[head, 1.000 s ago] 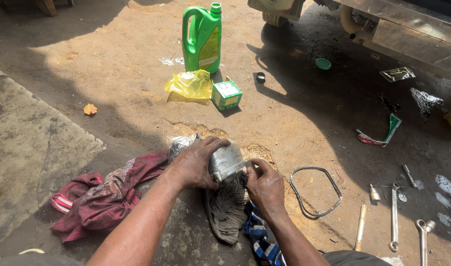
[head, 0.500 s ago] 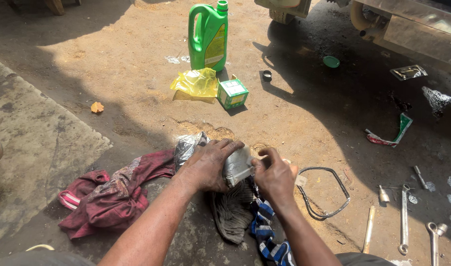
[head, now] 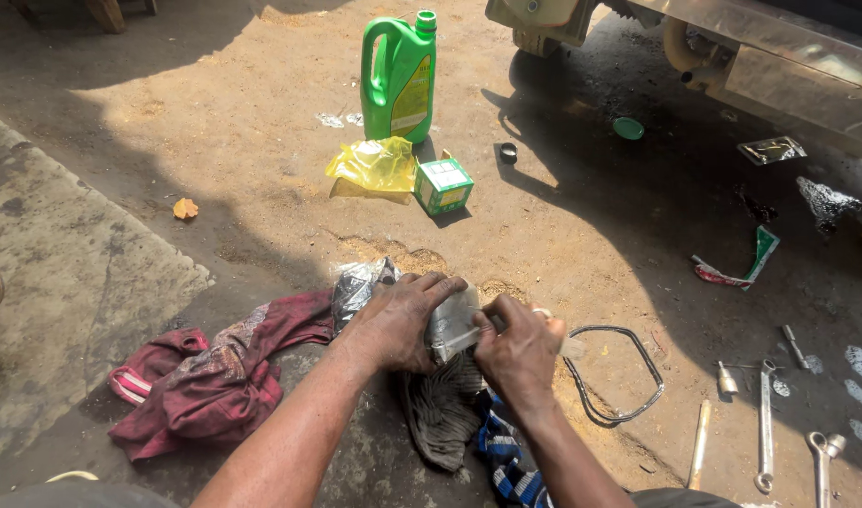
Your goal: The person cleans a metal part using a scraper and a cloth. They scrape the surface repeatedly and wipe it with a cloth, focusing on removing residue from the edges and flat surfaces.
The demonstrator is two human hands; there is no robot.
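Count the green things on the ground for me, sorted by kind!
Green jug: 1
Green and white box: 1
Round green cap: 1
Green and red wrapper strip: 1
Total: 4

This is an open-air vehicle repair spot, a roadside workshop on bare ground. The dirt ground [head: 261,188] is sandy and stained dark with oil. At the far right edge the underside of a vehicle [head: 779,56] shows. A green oil jug [head: 399,77] stands at the far middle, with a small green box [head: 443,184] near it. Spanners [head: 765,414] lie at the near right corner, beside a black rubber gasket [head: 619,372]. Dirty rags [head: 214,376] lie at the near left.
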